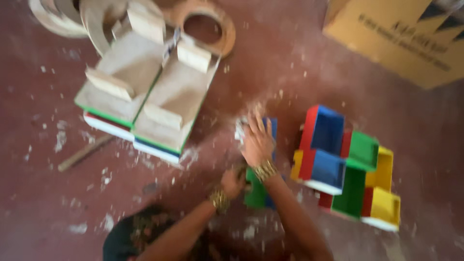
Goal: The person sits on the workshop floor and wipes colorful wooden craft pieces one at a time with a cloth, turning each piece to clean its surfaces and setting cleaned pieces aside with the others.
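The picture is blurred by motion. A small green and blue wooden box (256, 193) lies on the red floor in front of me. My left hand (232, 183), with a gold bangle at the wrist, is curled against the box's left edge and seems to grip it. My right hand (256, 140), also with a bangle, lies on the box's far blue part with its fingers spread. A small white scrap (239, 128) shows at its fingertips; whether the hand holds it is unclear.
A cluster of red, blue, green and yellow open boxes (348, 164) stands to the right. A stack of unpainted wooden trays (145, 96) sits at the upper left with wooden rings (208, 29) behind. A yellow carton (401, 38) is at the top right. White dust and chips cover the floor; a stick (84, 152) lies at the left.
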Demonstrator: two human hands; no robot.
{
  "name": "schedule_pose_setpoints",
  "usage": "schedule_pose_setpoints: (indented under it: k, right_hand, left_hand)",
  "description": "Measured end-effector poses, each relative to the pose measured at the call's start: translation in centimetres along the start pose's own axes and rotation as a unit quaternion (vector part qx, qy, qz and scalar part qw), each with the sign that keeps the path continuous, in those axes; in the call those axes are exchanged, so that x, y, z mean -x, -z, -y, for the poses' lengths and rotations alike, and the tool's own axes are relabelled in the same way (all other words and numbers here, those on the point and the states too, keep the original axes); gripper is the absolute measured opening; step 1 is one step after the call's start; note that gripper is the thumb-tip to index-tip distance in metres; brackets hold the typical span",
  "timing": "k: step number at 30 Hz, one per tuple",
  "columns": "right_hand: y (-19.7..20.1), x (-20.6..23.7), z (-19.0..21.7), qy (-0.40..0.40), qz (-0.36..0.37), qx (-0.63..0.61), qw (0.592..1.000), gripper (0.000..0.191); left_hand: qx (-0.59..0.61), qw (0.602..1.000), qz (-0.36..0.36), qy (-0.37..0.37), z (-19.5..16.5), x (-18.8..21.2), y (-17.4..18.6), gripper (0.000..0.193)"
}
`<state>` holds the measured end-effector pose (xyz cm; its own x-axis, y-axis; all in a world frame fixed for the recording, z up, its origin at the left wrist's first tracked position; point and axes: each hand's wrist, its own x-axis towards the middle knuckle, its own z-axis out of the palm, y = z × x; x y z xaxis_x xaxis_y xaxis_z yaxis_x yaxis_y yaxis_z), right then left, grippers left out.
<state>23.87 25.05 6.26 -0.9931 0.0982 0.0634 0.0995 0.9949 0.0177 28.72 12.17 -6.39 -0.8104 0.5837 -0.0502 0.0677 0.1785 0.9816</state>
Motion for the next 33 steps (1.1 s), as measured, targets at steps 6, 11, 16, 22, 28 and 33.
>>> schedule_pose_setpoints:
  k: [6, 11, 16, 22, 28, 33]
  right_hand:
    - [-1.7, -0.3, -0.1, -0.022, -0.044, -0.459, 0.887, 0.022]
    - [0.9, 0.5, -2.3, -0.111, -0.085, -0.467, 0.873, 0.024]
    - [1.9, 3.3, -0.9, 0.206, -0.219, -0.166, 0.939, 0.005]
    - [2.0, 1.8, -3.3, -0.182, -0.112, -0.470, 0.856, 0.012]
    - [2.3, 0.6, -3.4, 0.004, -0.005, -0.378, 0.926, 0.033]
    - [-2.9, -0.8, 2.0, -0.029, 0.341, -0.066, 0.937, 0.086]
  left_hand:
    - [-0.061, 0.992, -0.045, -0.102, -0.2, 0.0, 0.5, 0.026]
    - [0.038, 0.999, 0.003, 0.013, -1.5, 0.1, 0.3, 0.028]
    - [-0.008, 1.000, -0.002, 0.029, -3.1, -0.3, 1.6, 0.024]
    - [0.295, 0.937, 0.072, 0.173, -3.6, 0.1, 1.8, 0.029]
    - [0.201, 0.960, -0.193, 0.029, -0.3, -2.3, 2.0, 0.041]
    - [0.439, 0.837, -0.293, 0.143, 0.5, -5.1, 5.6, 0.067]
